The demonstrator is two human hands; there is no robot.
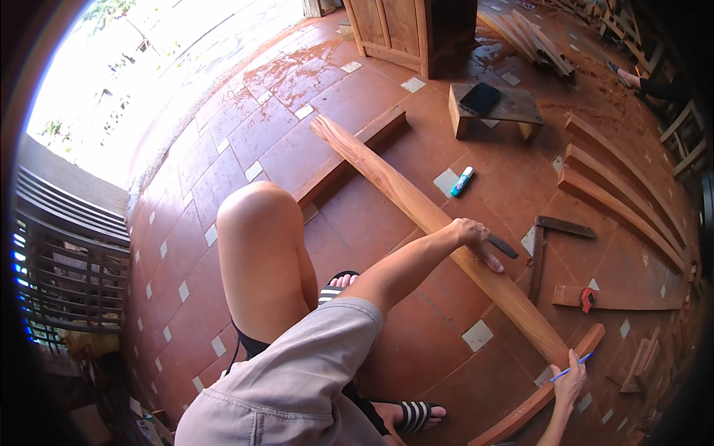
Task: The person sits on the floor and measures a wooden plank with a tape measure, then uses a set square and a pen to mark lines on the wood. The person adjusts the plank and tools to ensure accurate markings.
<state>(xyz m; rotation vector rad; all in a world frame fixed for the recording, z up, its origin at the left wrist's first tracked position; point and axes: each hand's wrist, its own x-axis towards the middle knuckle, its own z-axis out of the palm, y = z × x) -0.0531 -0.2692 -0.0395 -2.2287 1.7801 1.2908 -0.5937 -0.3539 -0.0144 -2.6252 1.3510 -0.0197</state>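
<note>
A long wooden plank lies slantwise over the floor, propped on a crosswise beam at its far end and a curved wooden piece at its near end. My left hand is closed over the plank's middle, its thumb side against the wood. A dark flat tool juts from that fist; its kind is unclear. At the near right end, my right hand grips a blue pen beside the plank's edge, with some fingers hidden.
A low wooden stool bears a black phone. A small teal and white object, an L-shaped square and a red tape measure lie around. Curved timbers are at right, a cabinet far off, another person's foot beyond.
</note>
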